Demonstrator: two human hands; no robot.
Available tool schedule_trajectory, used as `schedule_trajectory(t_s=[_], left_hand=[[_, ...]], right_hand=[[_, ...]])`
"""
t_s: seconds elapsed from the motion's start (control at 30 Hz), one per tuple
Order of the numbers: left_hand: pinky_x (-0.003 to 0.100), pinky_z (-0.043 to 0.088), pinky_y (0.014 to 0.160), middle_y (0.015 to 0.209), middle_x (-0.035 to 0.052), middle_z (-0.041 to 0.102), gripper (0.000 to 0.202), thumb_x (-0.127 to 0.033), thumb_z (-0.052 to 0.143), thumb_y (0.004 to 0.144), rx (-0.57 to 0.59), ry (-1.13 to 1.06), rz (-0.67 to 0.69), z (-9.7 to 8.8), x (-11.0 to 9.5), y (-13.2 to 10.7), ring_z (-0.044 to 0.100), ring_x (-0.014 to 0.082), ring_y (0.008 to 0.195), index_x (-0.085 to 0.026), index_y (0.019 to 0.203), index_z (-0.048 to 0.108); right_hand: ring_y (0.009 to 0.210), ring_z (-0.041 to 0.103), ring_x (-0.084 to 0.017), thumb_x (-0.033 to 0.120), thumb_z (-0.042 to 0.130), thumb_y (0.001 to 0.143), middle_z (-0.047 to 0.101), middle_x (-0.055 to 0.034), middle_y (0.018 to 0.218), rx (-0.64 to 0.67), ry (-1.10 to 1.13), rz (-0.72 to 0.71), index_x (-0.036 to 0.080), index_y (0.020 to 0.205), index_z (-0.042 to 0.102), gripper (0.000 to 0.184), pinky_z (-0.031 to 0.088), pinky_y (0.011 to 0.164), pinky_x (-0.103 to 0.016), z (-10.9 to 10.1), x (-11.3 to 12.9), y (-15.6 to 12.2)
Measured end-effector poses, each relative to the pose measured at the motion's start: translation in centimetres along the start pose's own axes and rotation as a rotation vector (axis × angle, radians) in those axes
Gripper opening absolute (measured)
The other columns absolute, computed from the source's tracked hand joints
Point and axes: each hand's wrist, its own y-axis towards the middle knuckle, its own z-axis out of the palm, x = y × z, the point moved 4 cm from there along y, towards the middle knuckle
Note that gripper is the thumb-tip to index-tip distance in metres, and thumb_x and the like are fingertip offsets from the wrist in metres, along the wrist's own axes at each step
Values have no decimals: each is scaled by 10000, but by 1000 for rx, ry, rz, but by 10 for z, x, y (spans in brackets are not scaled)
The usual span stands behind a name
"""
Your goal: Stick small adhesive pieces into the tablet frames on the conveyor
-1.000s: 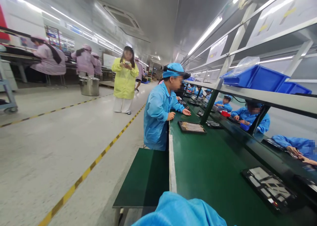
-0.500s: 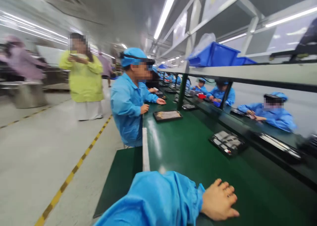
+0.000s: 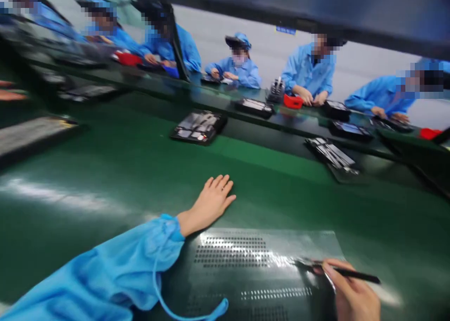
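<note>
My left hand point(image 3: 210, 201) lies flat on the green tabletop, fingers stretched out, holding nothing. It rests just beyond the upper left corner of a clear plastic sheet point(image 3: 230, 276) that carries rows of small dark dots and a row of light marks. In my right hand point(image 3: 356, 288), at the lower right, is a pair of slim black tweezers point(image 3: 362, 275). Their tip points left over the sheet's right part; blur and glare hide whether it touches. A blue cord hangs from my left sleeve across the sheet.
Black trays of parts stand on the bench: one tray point(image 3: 198, 126) beyond my left hand, another tray point(image 3: 333, 158) to the right, and a long tray point(image 3: 31, 136) at the far left. Several co-workers in blue sit across a dark raised ledge point(image 3: 218, 106), with red bins point(image 3: 293, 101) near them.
My view has swung right and down, from the aisle to the bench. The sheet and my right hand with the tweezers now show. My left hand stays flat on the table.
</note>
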Motion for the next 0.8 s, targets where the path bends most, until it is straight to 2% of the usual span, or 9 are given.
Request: schedule_trajectory(t_s=[0.07, 0.17, 0.3, 0.4, 0.47, 0.57, 0.7, 0.8], left_hand=[[536, 322, 1008, 1316, 171, 446, 385, -355, 402, 942, 28, -40, 52, -7, -4, 1, 387, 313, 1243, -95, 1213, 484], [504, 308, 1036, 1301, 129, 481, 434, -426, 330, 950, 62, -108, 170, -24, -19, -6, 409, 276, 1235, -124, 1218, 492], [477, 288, 1057, 1320, 105, 473, 366, -378, 364, 942, 98, -153, 434, -37, -53, -39, 422, 263, 1230, -178, 1202, 525], [507, 268, 1058, 1378, 124, 397, 350, -279, 402, 929, 133, -143, 606, -28, -72, -64, 343, 302, 1283, -180, 1256, 479], [528, 251, 1059, 1407, 125, 350, 399, -194, 416, 913, 190, -152, 630, -16, -79, -72, 290, 311, 1310, -196, 1312, 410], [559, 232, 1057, 1429, 135, 303, 446, -108, 374, 907, 259, -199, 652, -4, -89, -69, 225, 321, 1333, -196, 1344, 354], [550, 228, 1065, 1442, 153, 263, 436, -90, 378, 906, 304, -268, 709, 2, -107, -59, 159, 336, 1345, -159, 1336, 360], [555, 220, 1068, 1458, 143, 226, 490, -50, 415, 869, 345, -292, 721, 2, -114, -54, 118, 345, 1349, -168, 1341, 353]], right_hand=[[686, 624, -205, 400, 836, 427, 671, -75, 701, 10, 23, 37, 136, 603, 700, 345, 518, 635, -277, 2, 0, 0], [694, 626, -191, 332, 821, 478, 681, -68, 714, 5, 33, 76, 156, 645, 718, 264, 505, 641, -258, 7, 3, -6], [660, 621, -167, 314, 826, 465, 675, -49, 673, 8, 45, 134, 173, 628, 717, 242, 496, 618, -223, 10, 13, -18], [643, 609, -125, 333, 809, 508, 662, -9, 655, -11, 59, 185, 197, 644, 709, 216, 483, 625, -178, 10, 22, -26], [655, 604, -104, 336, 798, 534, 657, 12, 663, -29, 72, 209, 208, 653, 701, 199, 474, 653, -155, 9, 27, -29], [684, 614, -121, 318, 793, 546, 668, -1, 680, -31, 52, 179, 197, 649, 705, 181, 478, 674, -171, 11, 32, -26], [678, 624, -175, 279, 795, 544, 686, -41, 683, 34, -73, -1, 189, 644, 722, 153, 491, 626, -246, 18, 36, -10], [696, 622, -168, 262, 787, 575, 690, -28, 724, 46, -95, -11, 202, 683, 724, 139, 481, 654, -259, 27, 31, 0]])
